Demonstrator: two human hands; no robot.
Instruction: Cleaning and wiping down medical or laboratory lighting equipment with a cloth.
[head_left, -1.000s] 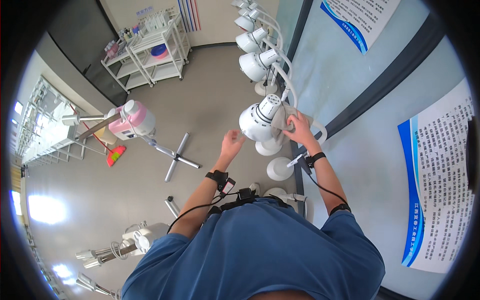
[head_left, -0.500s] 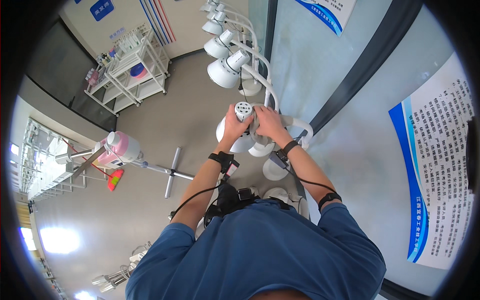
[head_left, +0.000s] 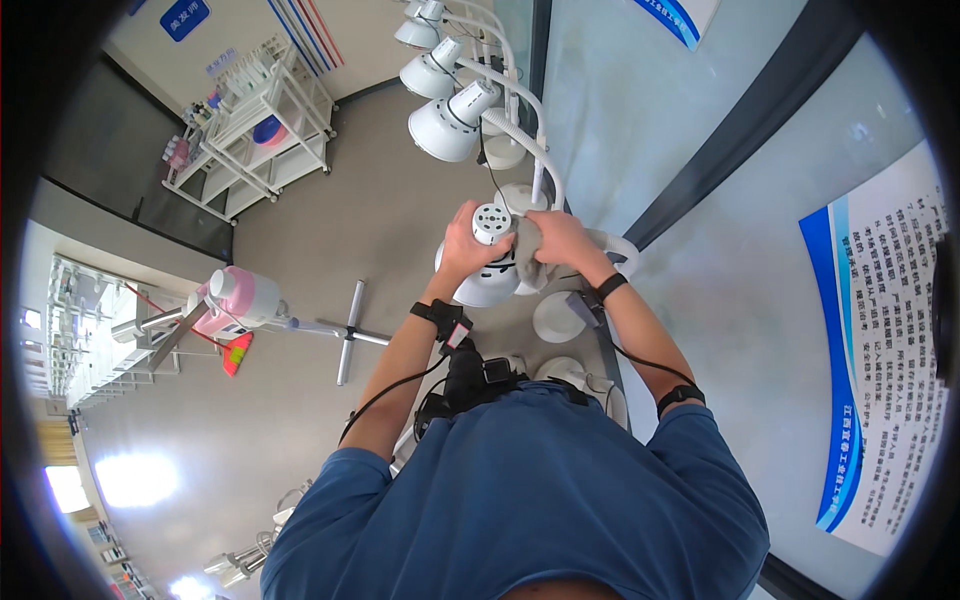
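Before two outstretched arms [head_left: 402,365] stands one near lamp [head_left: 485,290], at least three farther lamps [head_left: 443,130] beyond; left hand [head_left: 466,246] clasps its vented top, right hand [head_left: 562,241] clutches one grey cloth [head_left: 528,258] against it.

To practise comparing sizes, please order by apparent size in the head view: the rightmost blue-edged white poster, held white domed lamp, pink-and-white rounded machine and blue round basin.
Rightmost poster
Held lamp and pink-and-white machine: too alike to rank; lamp partly hidden
Blue basin
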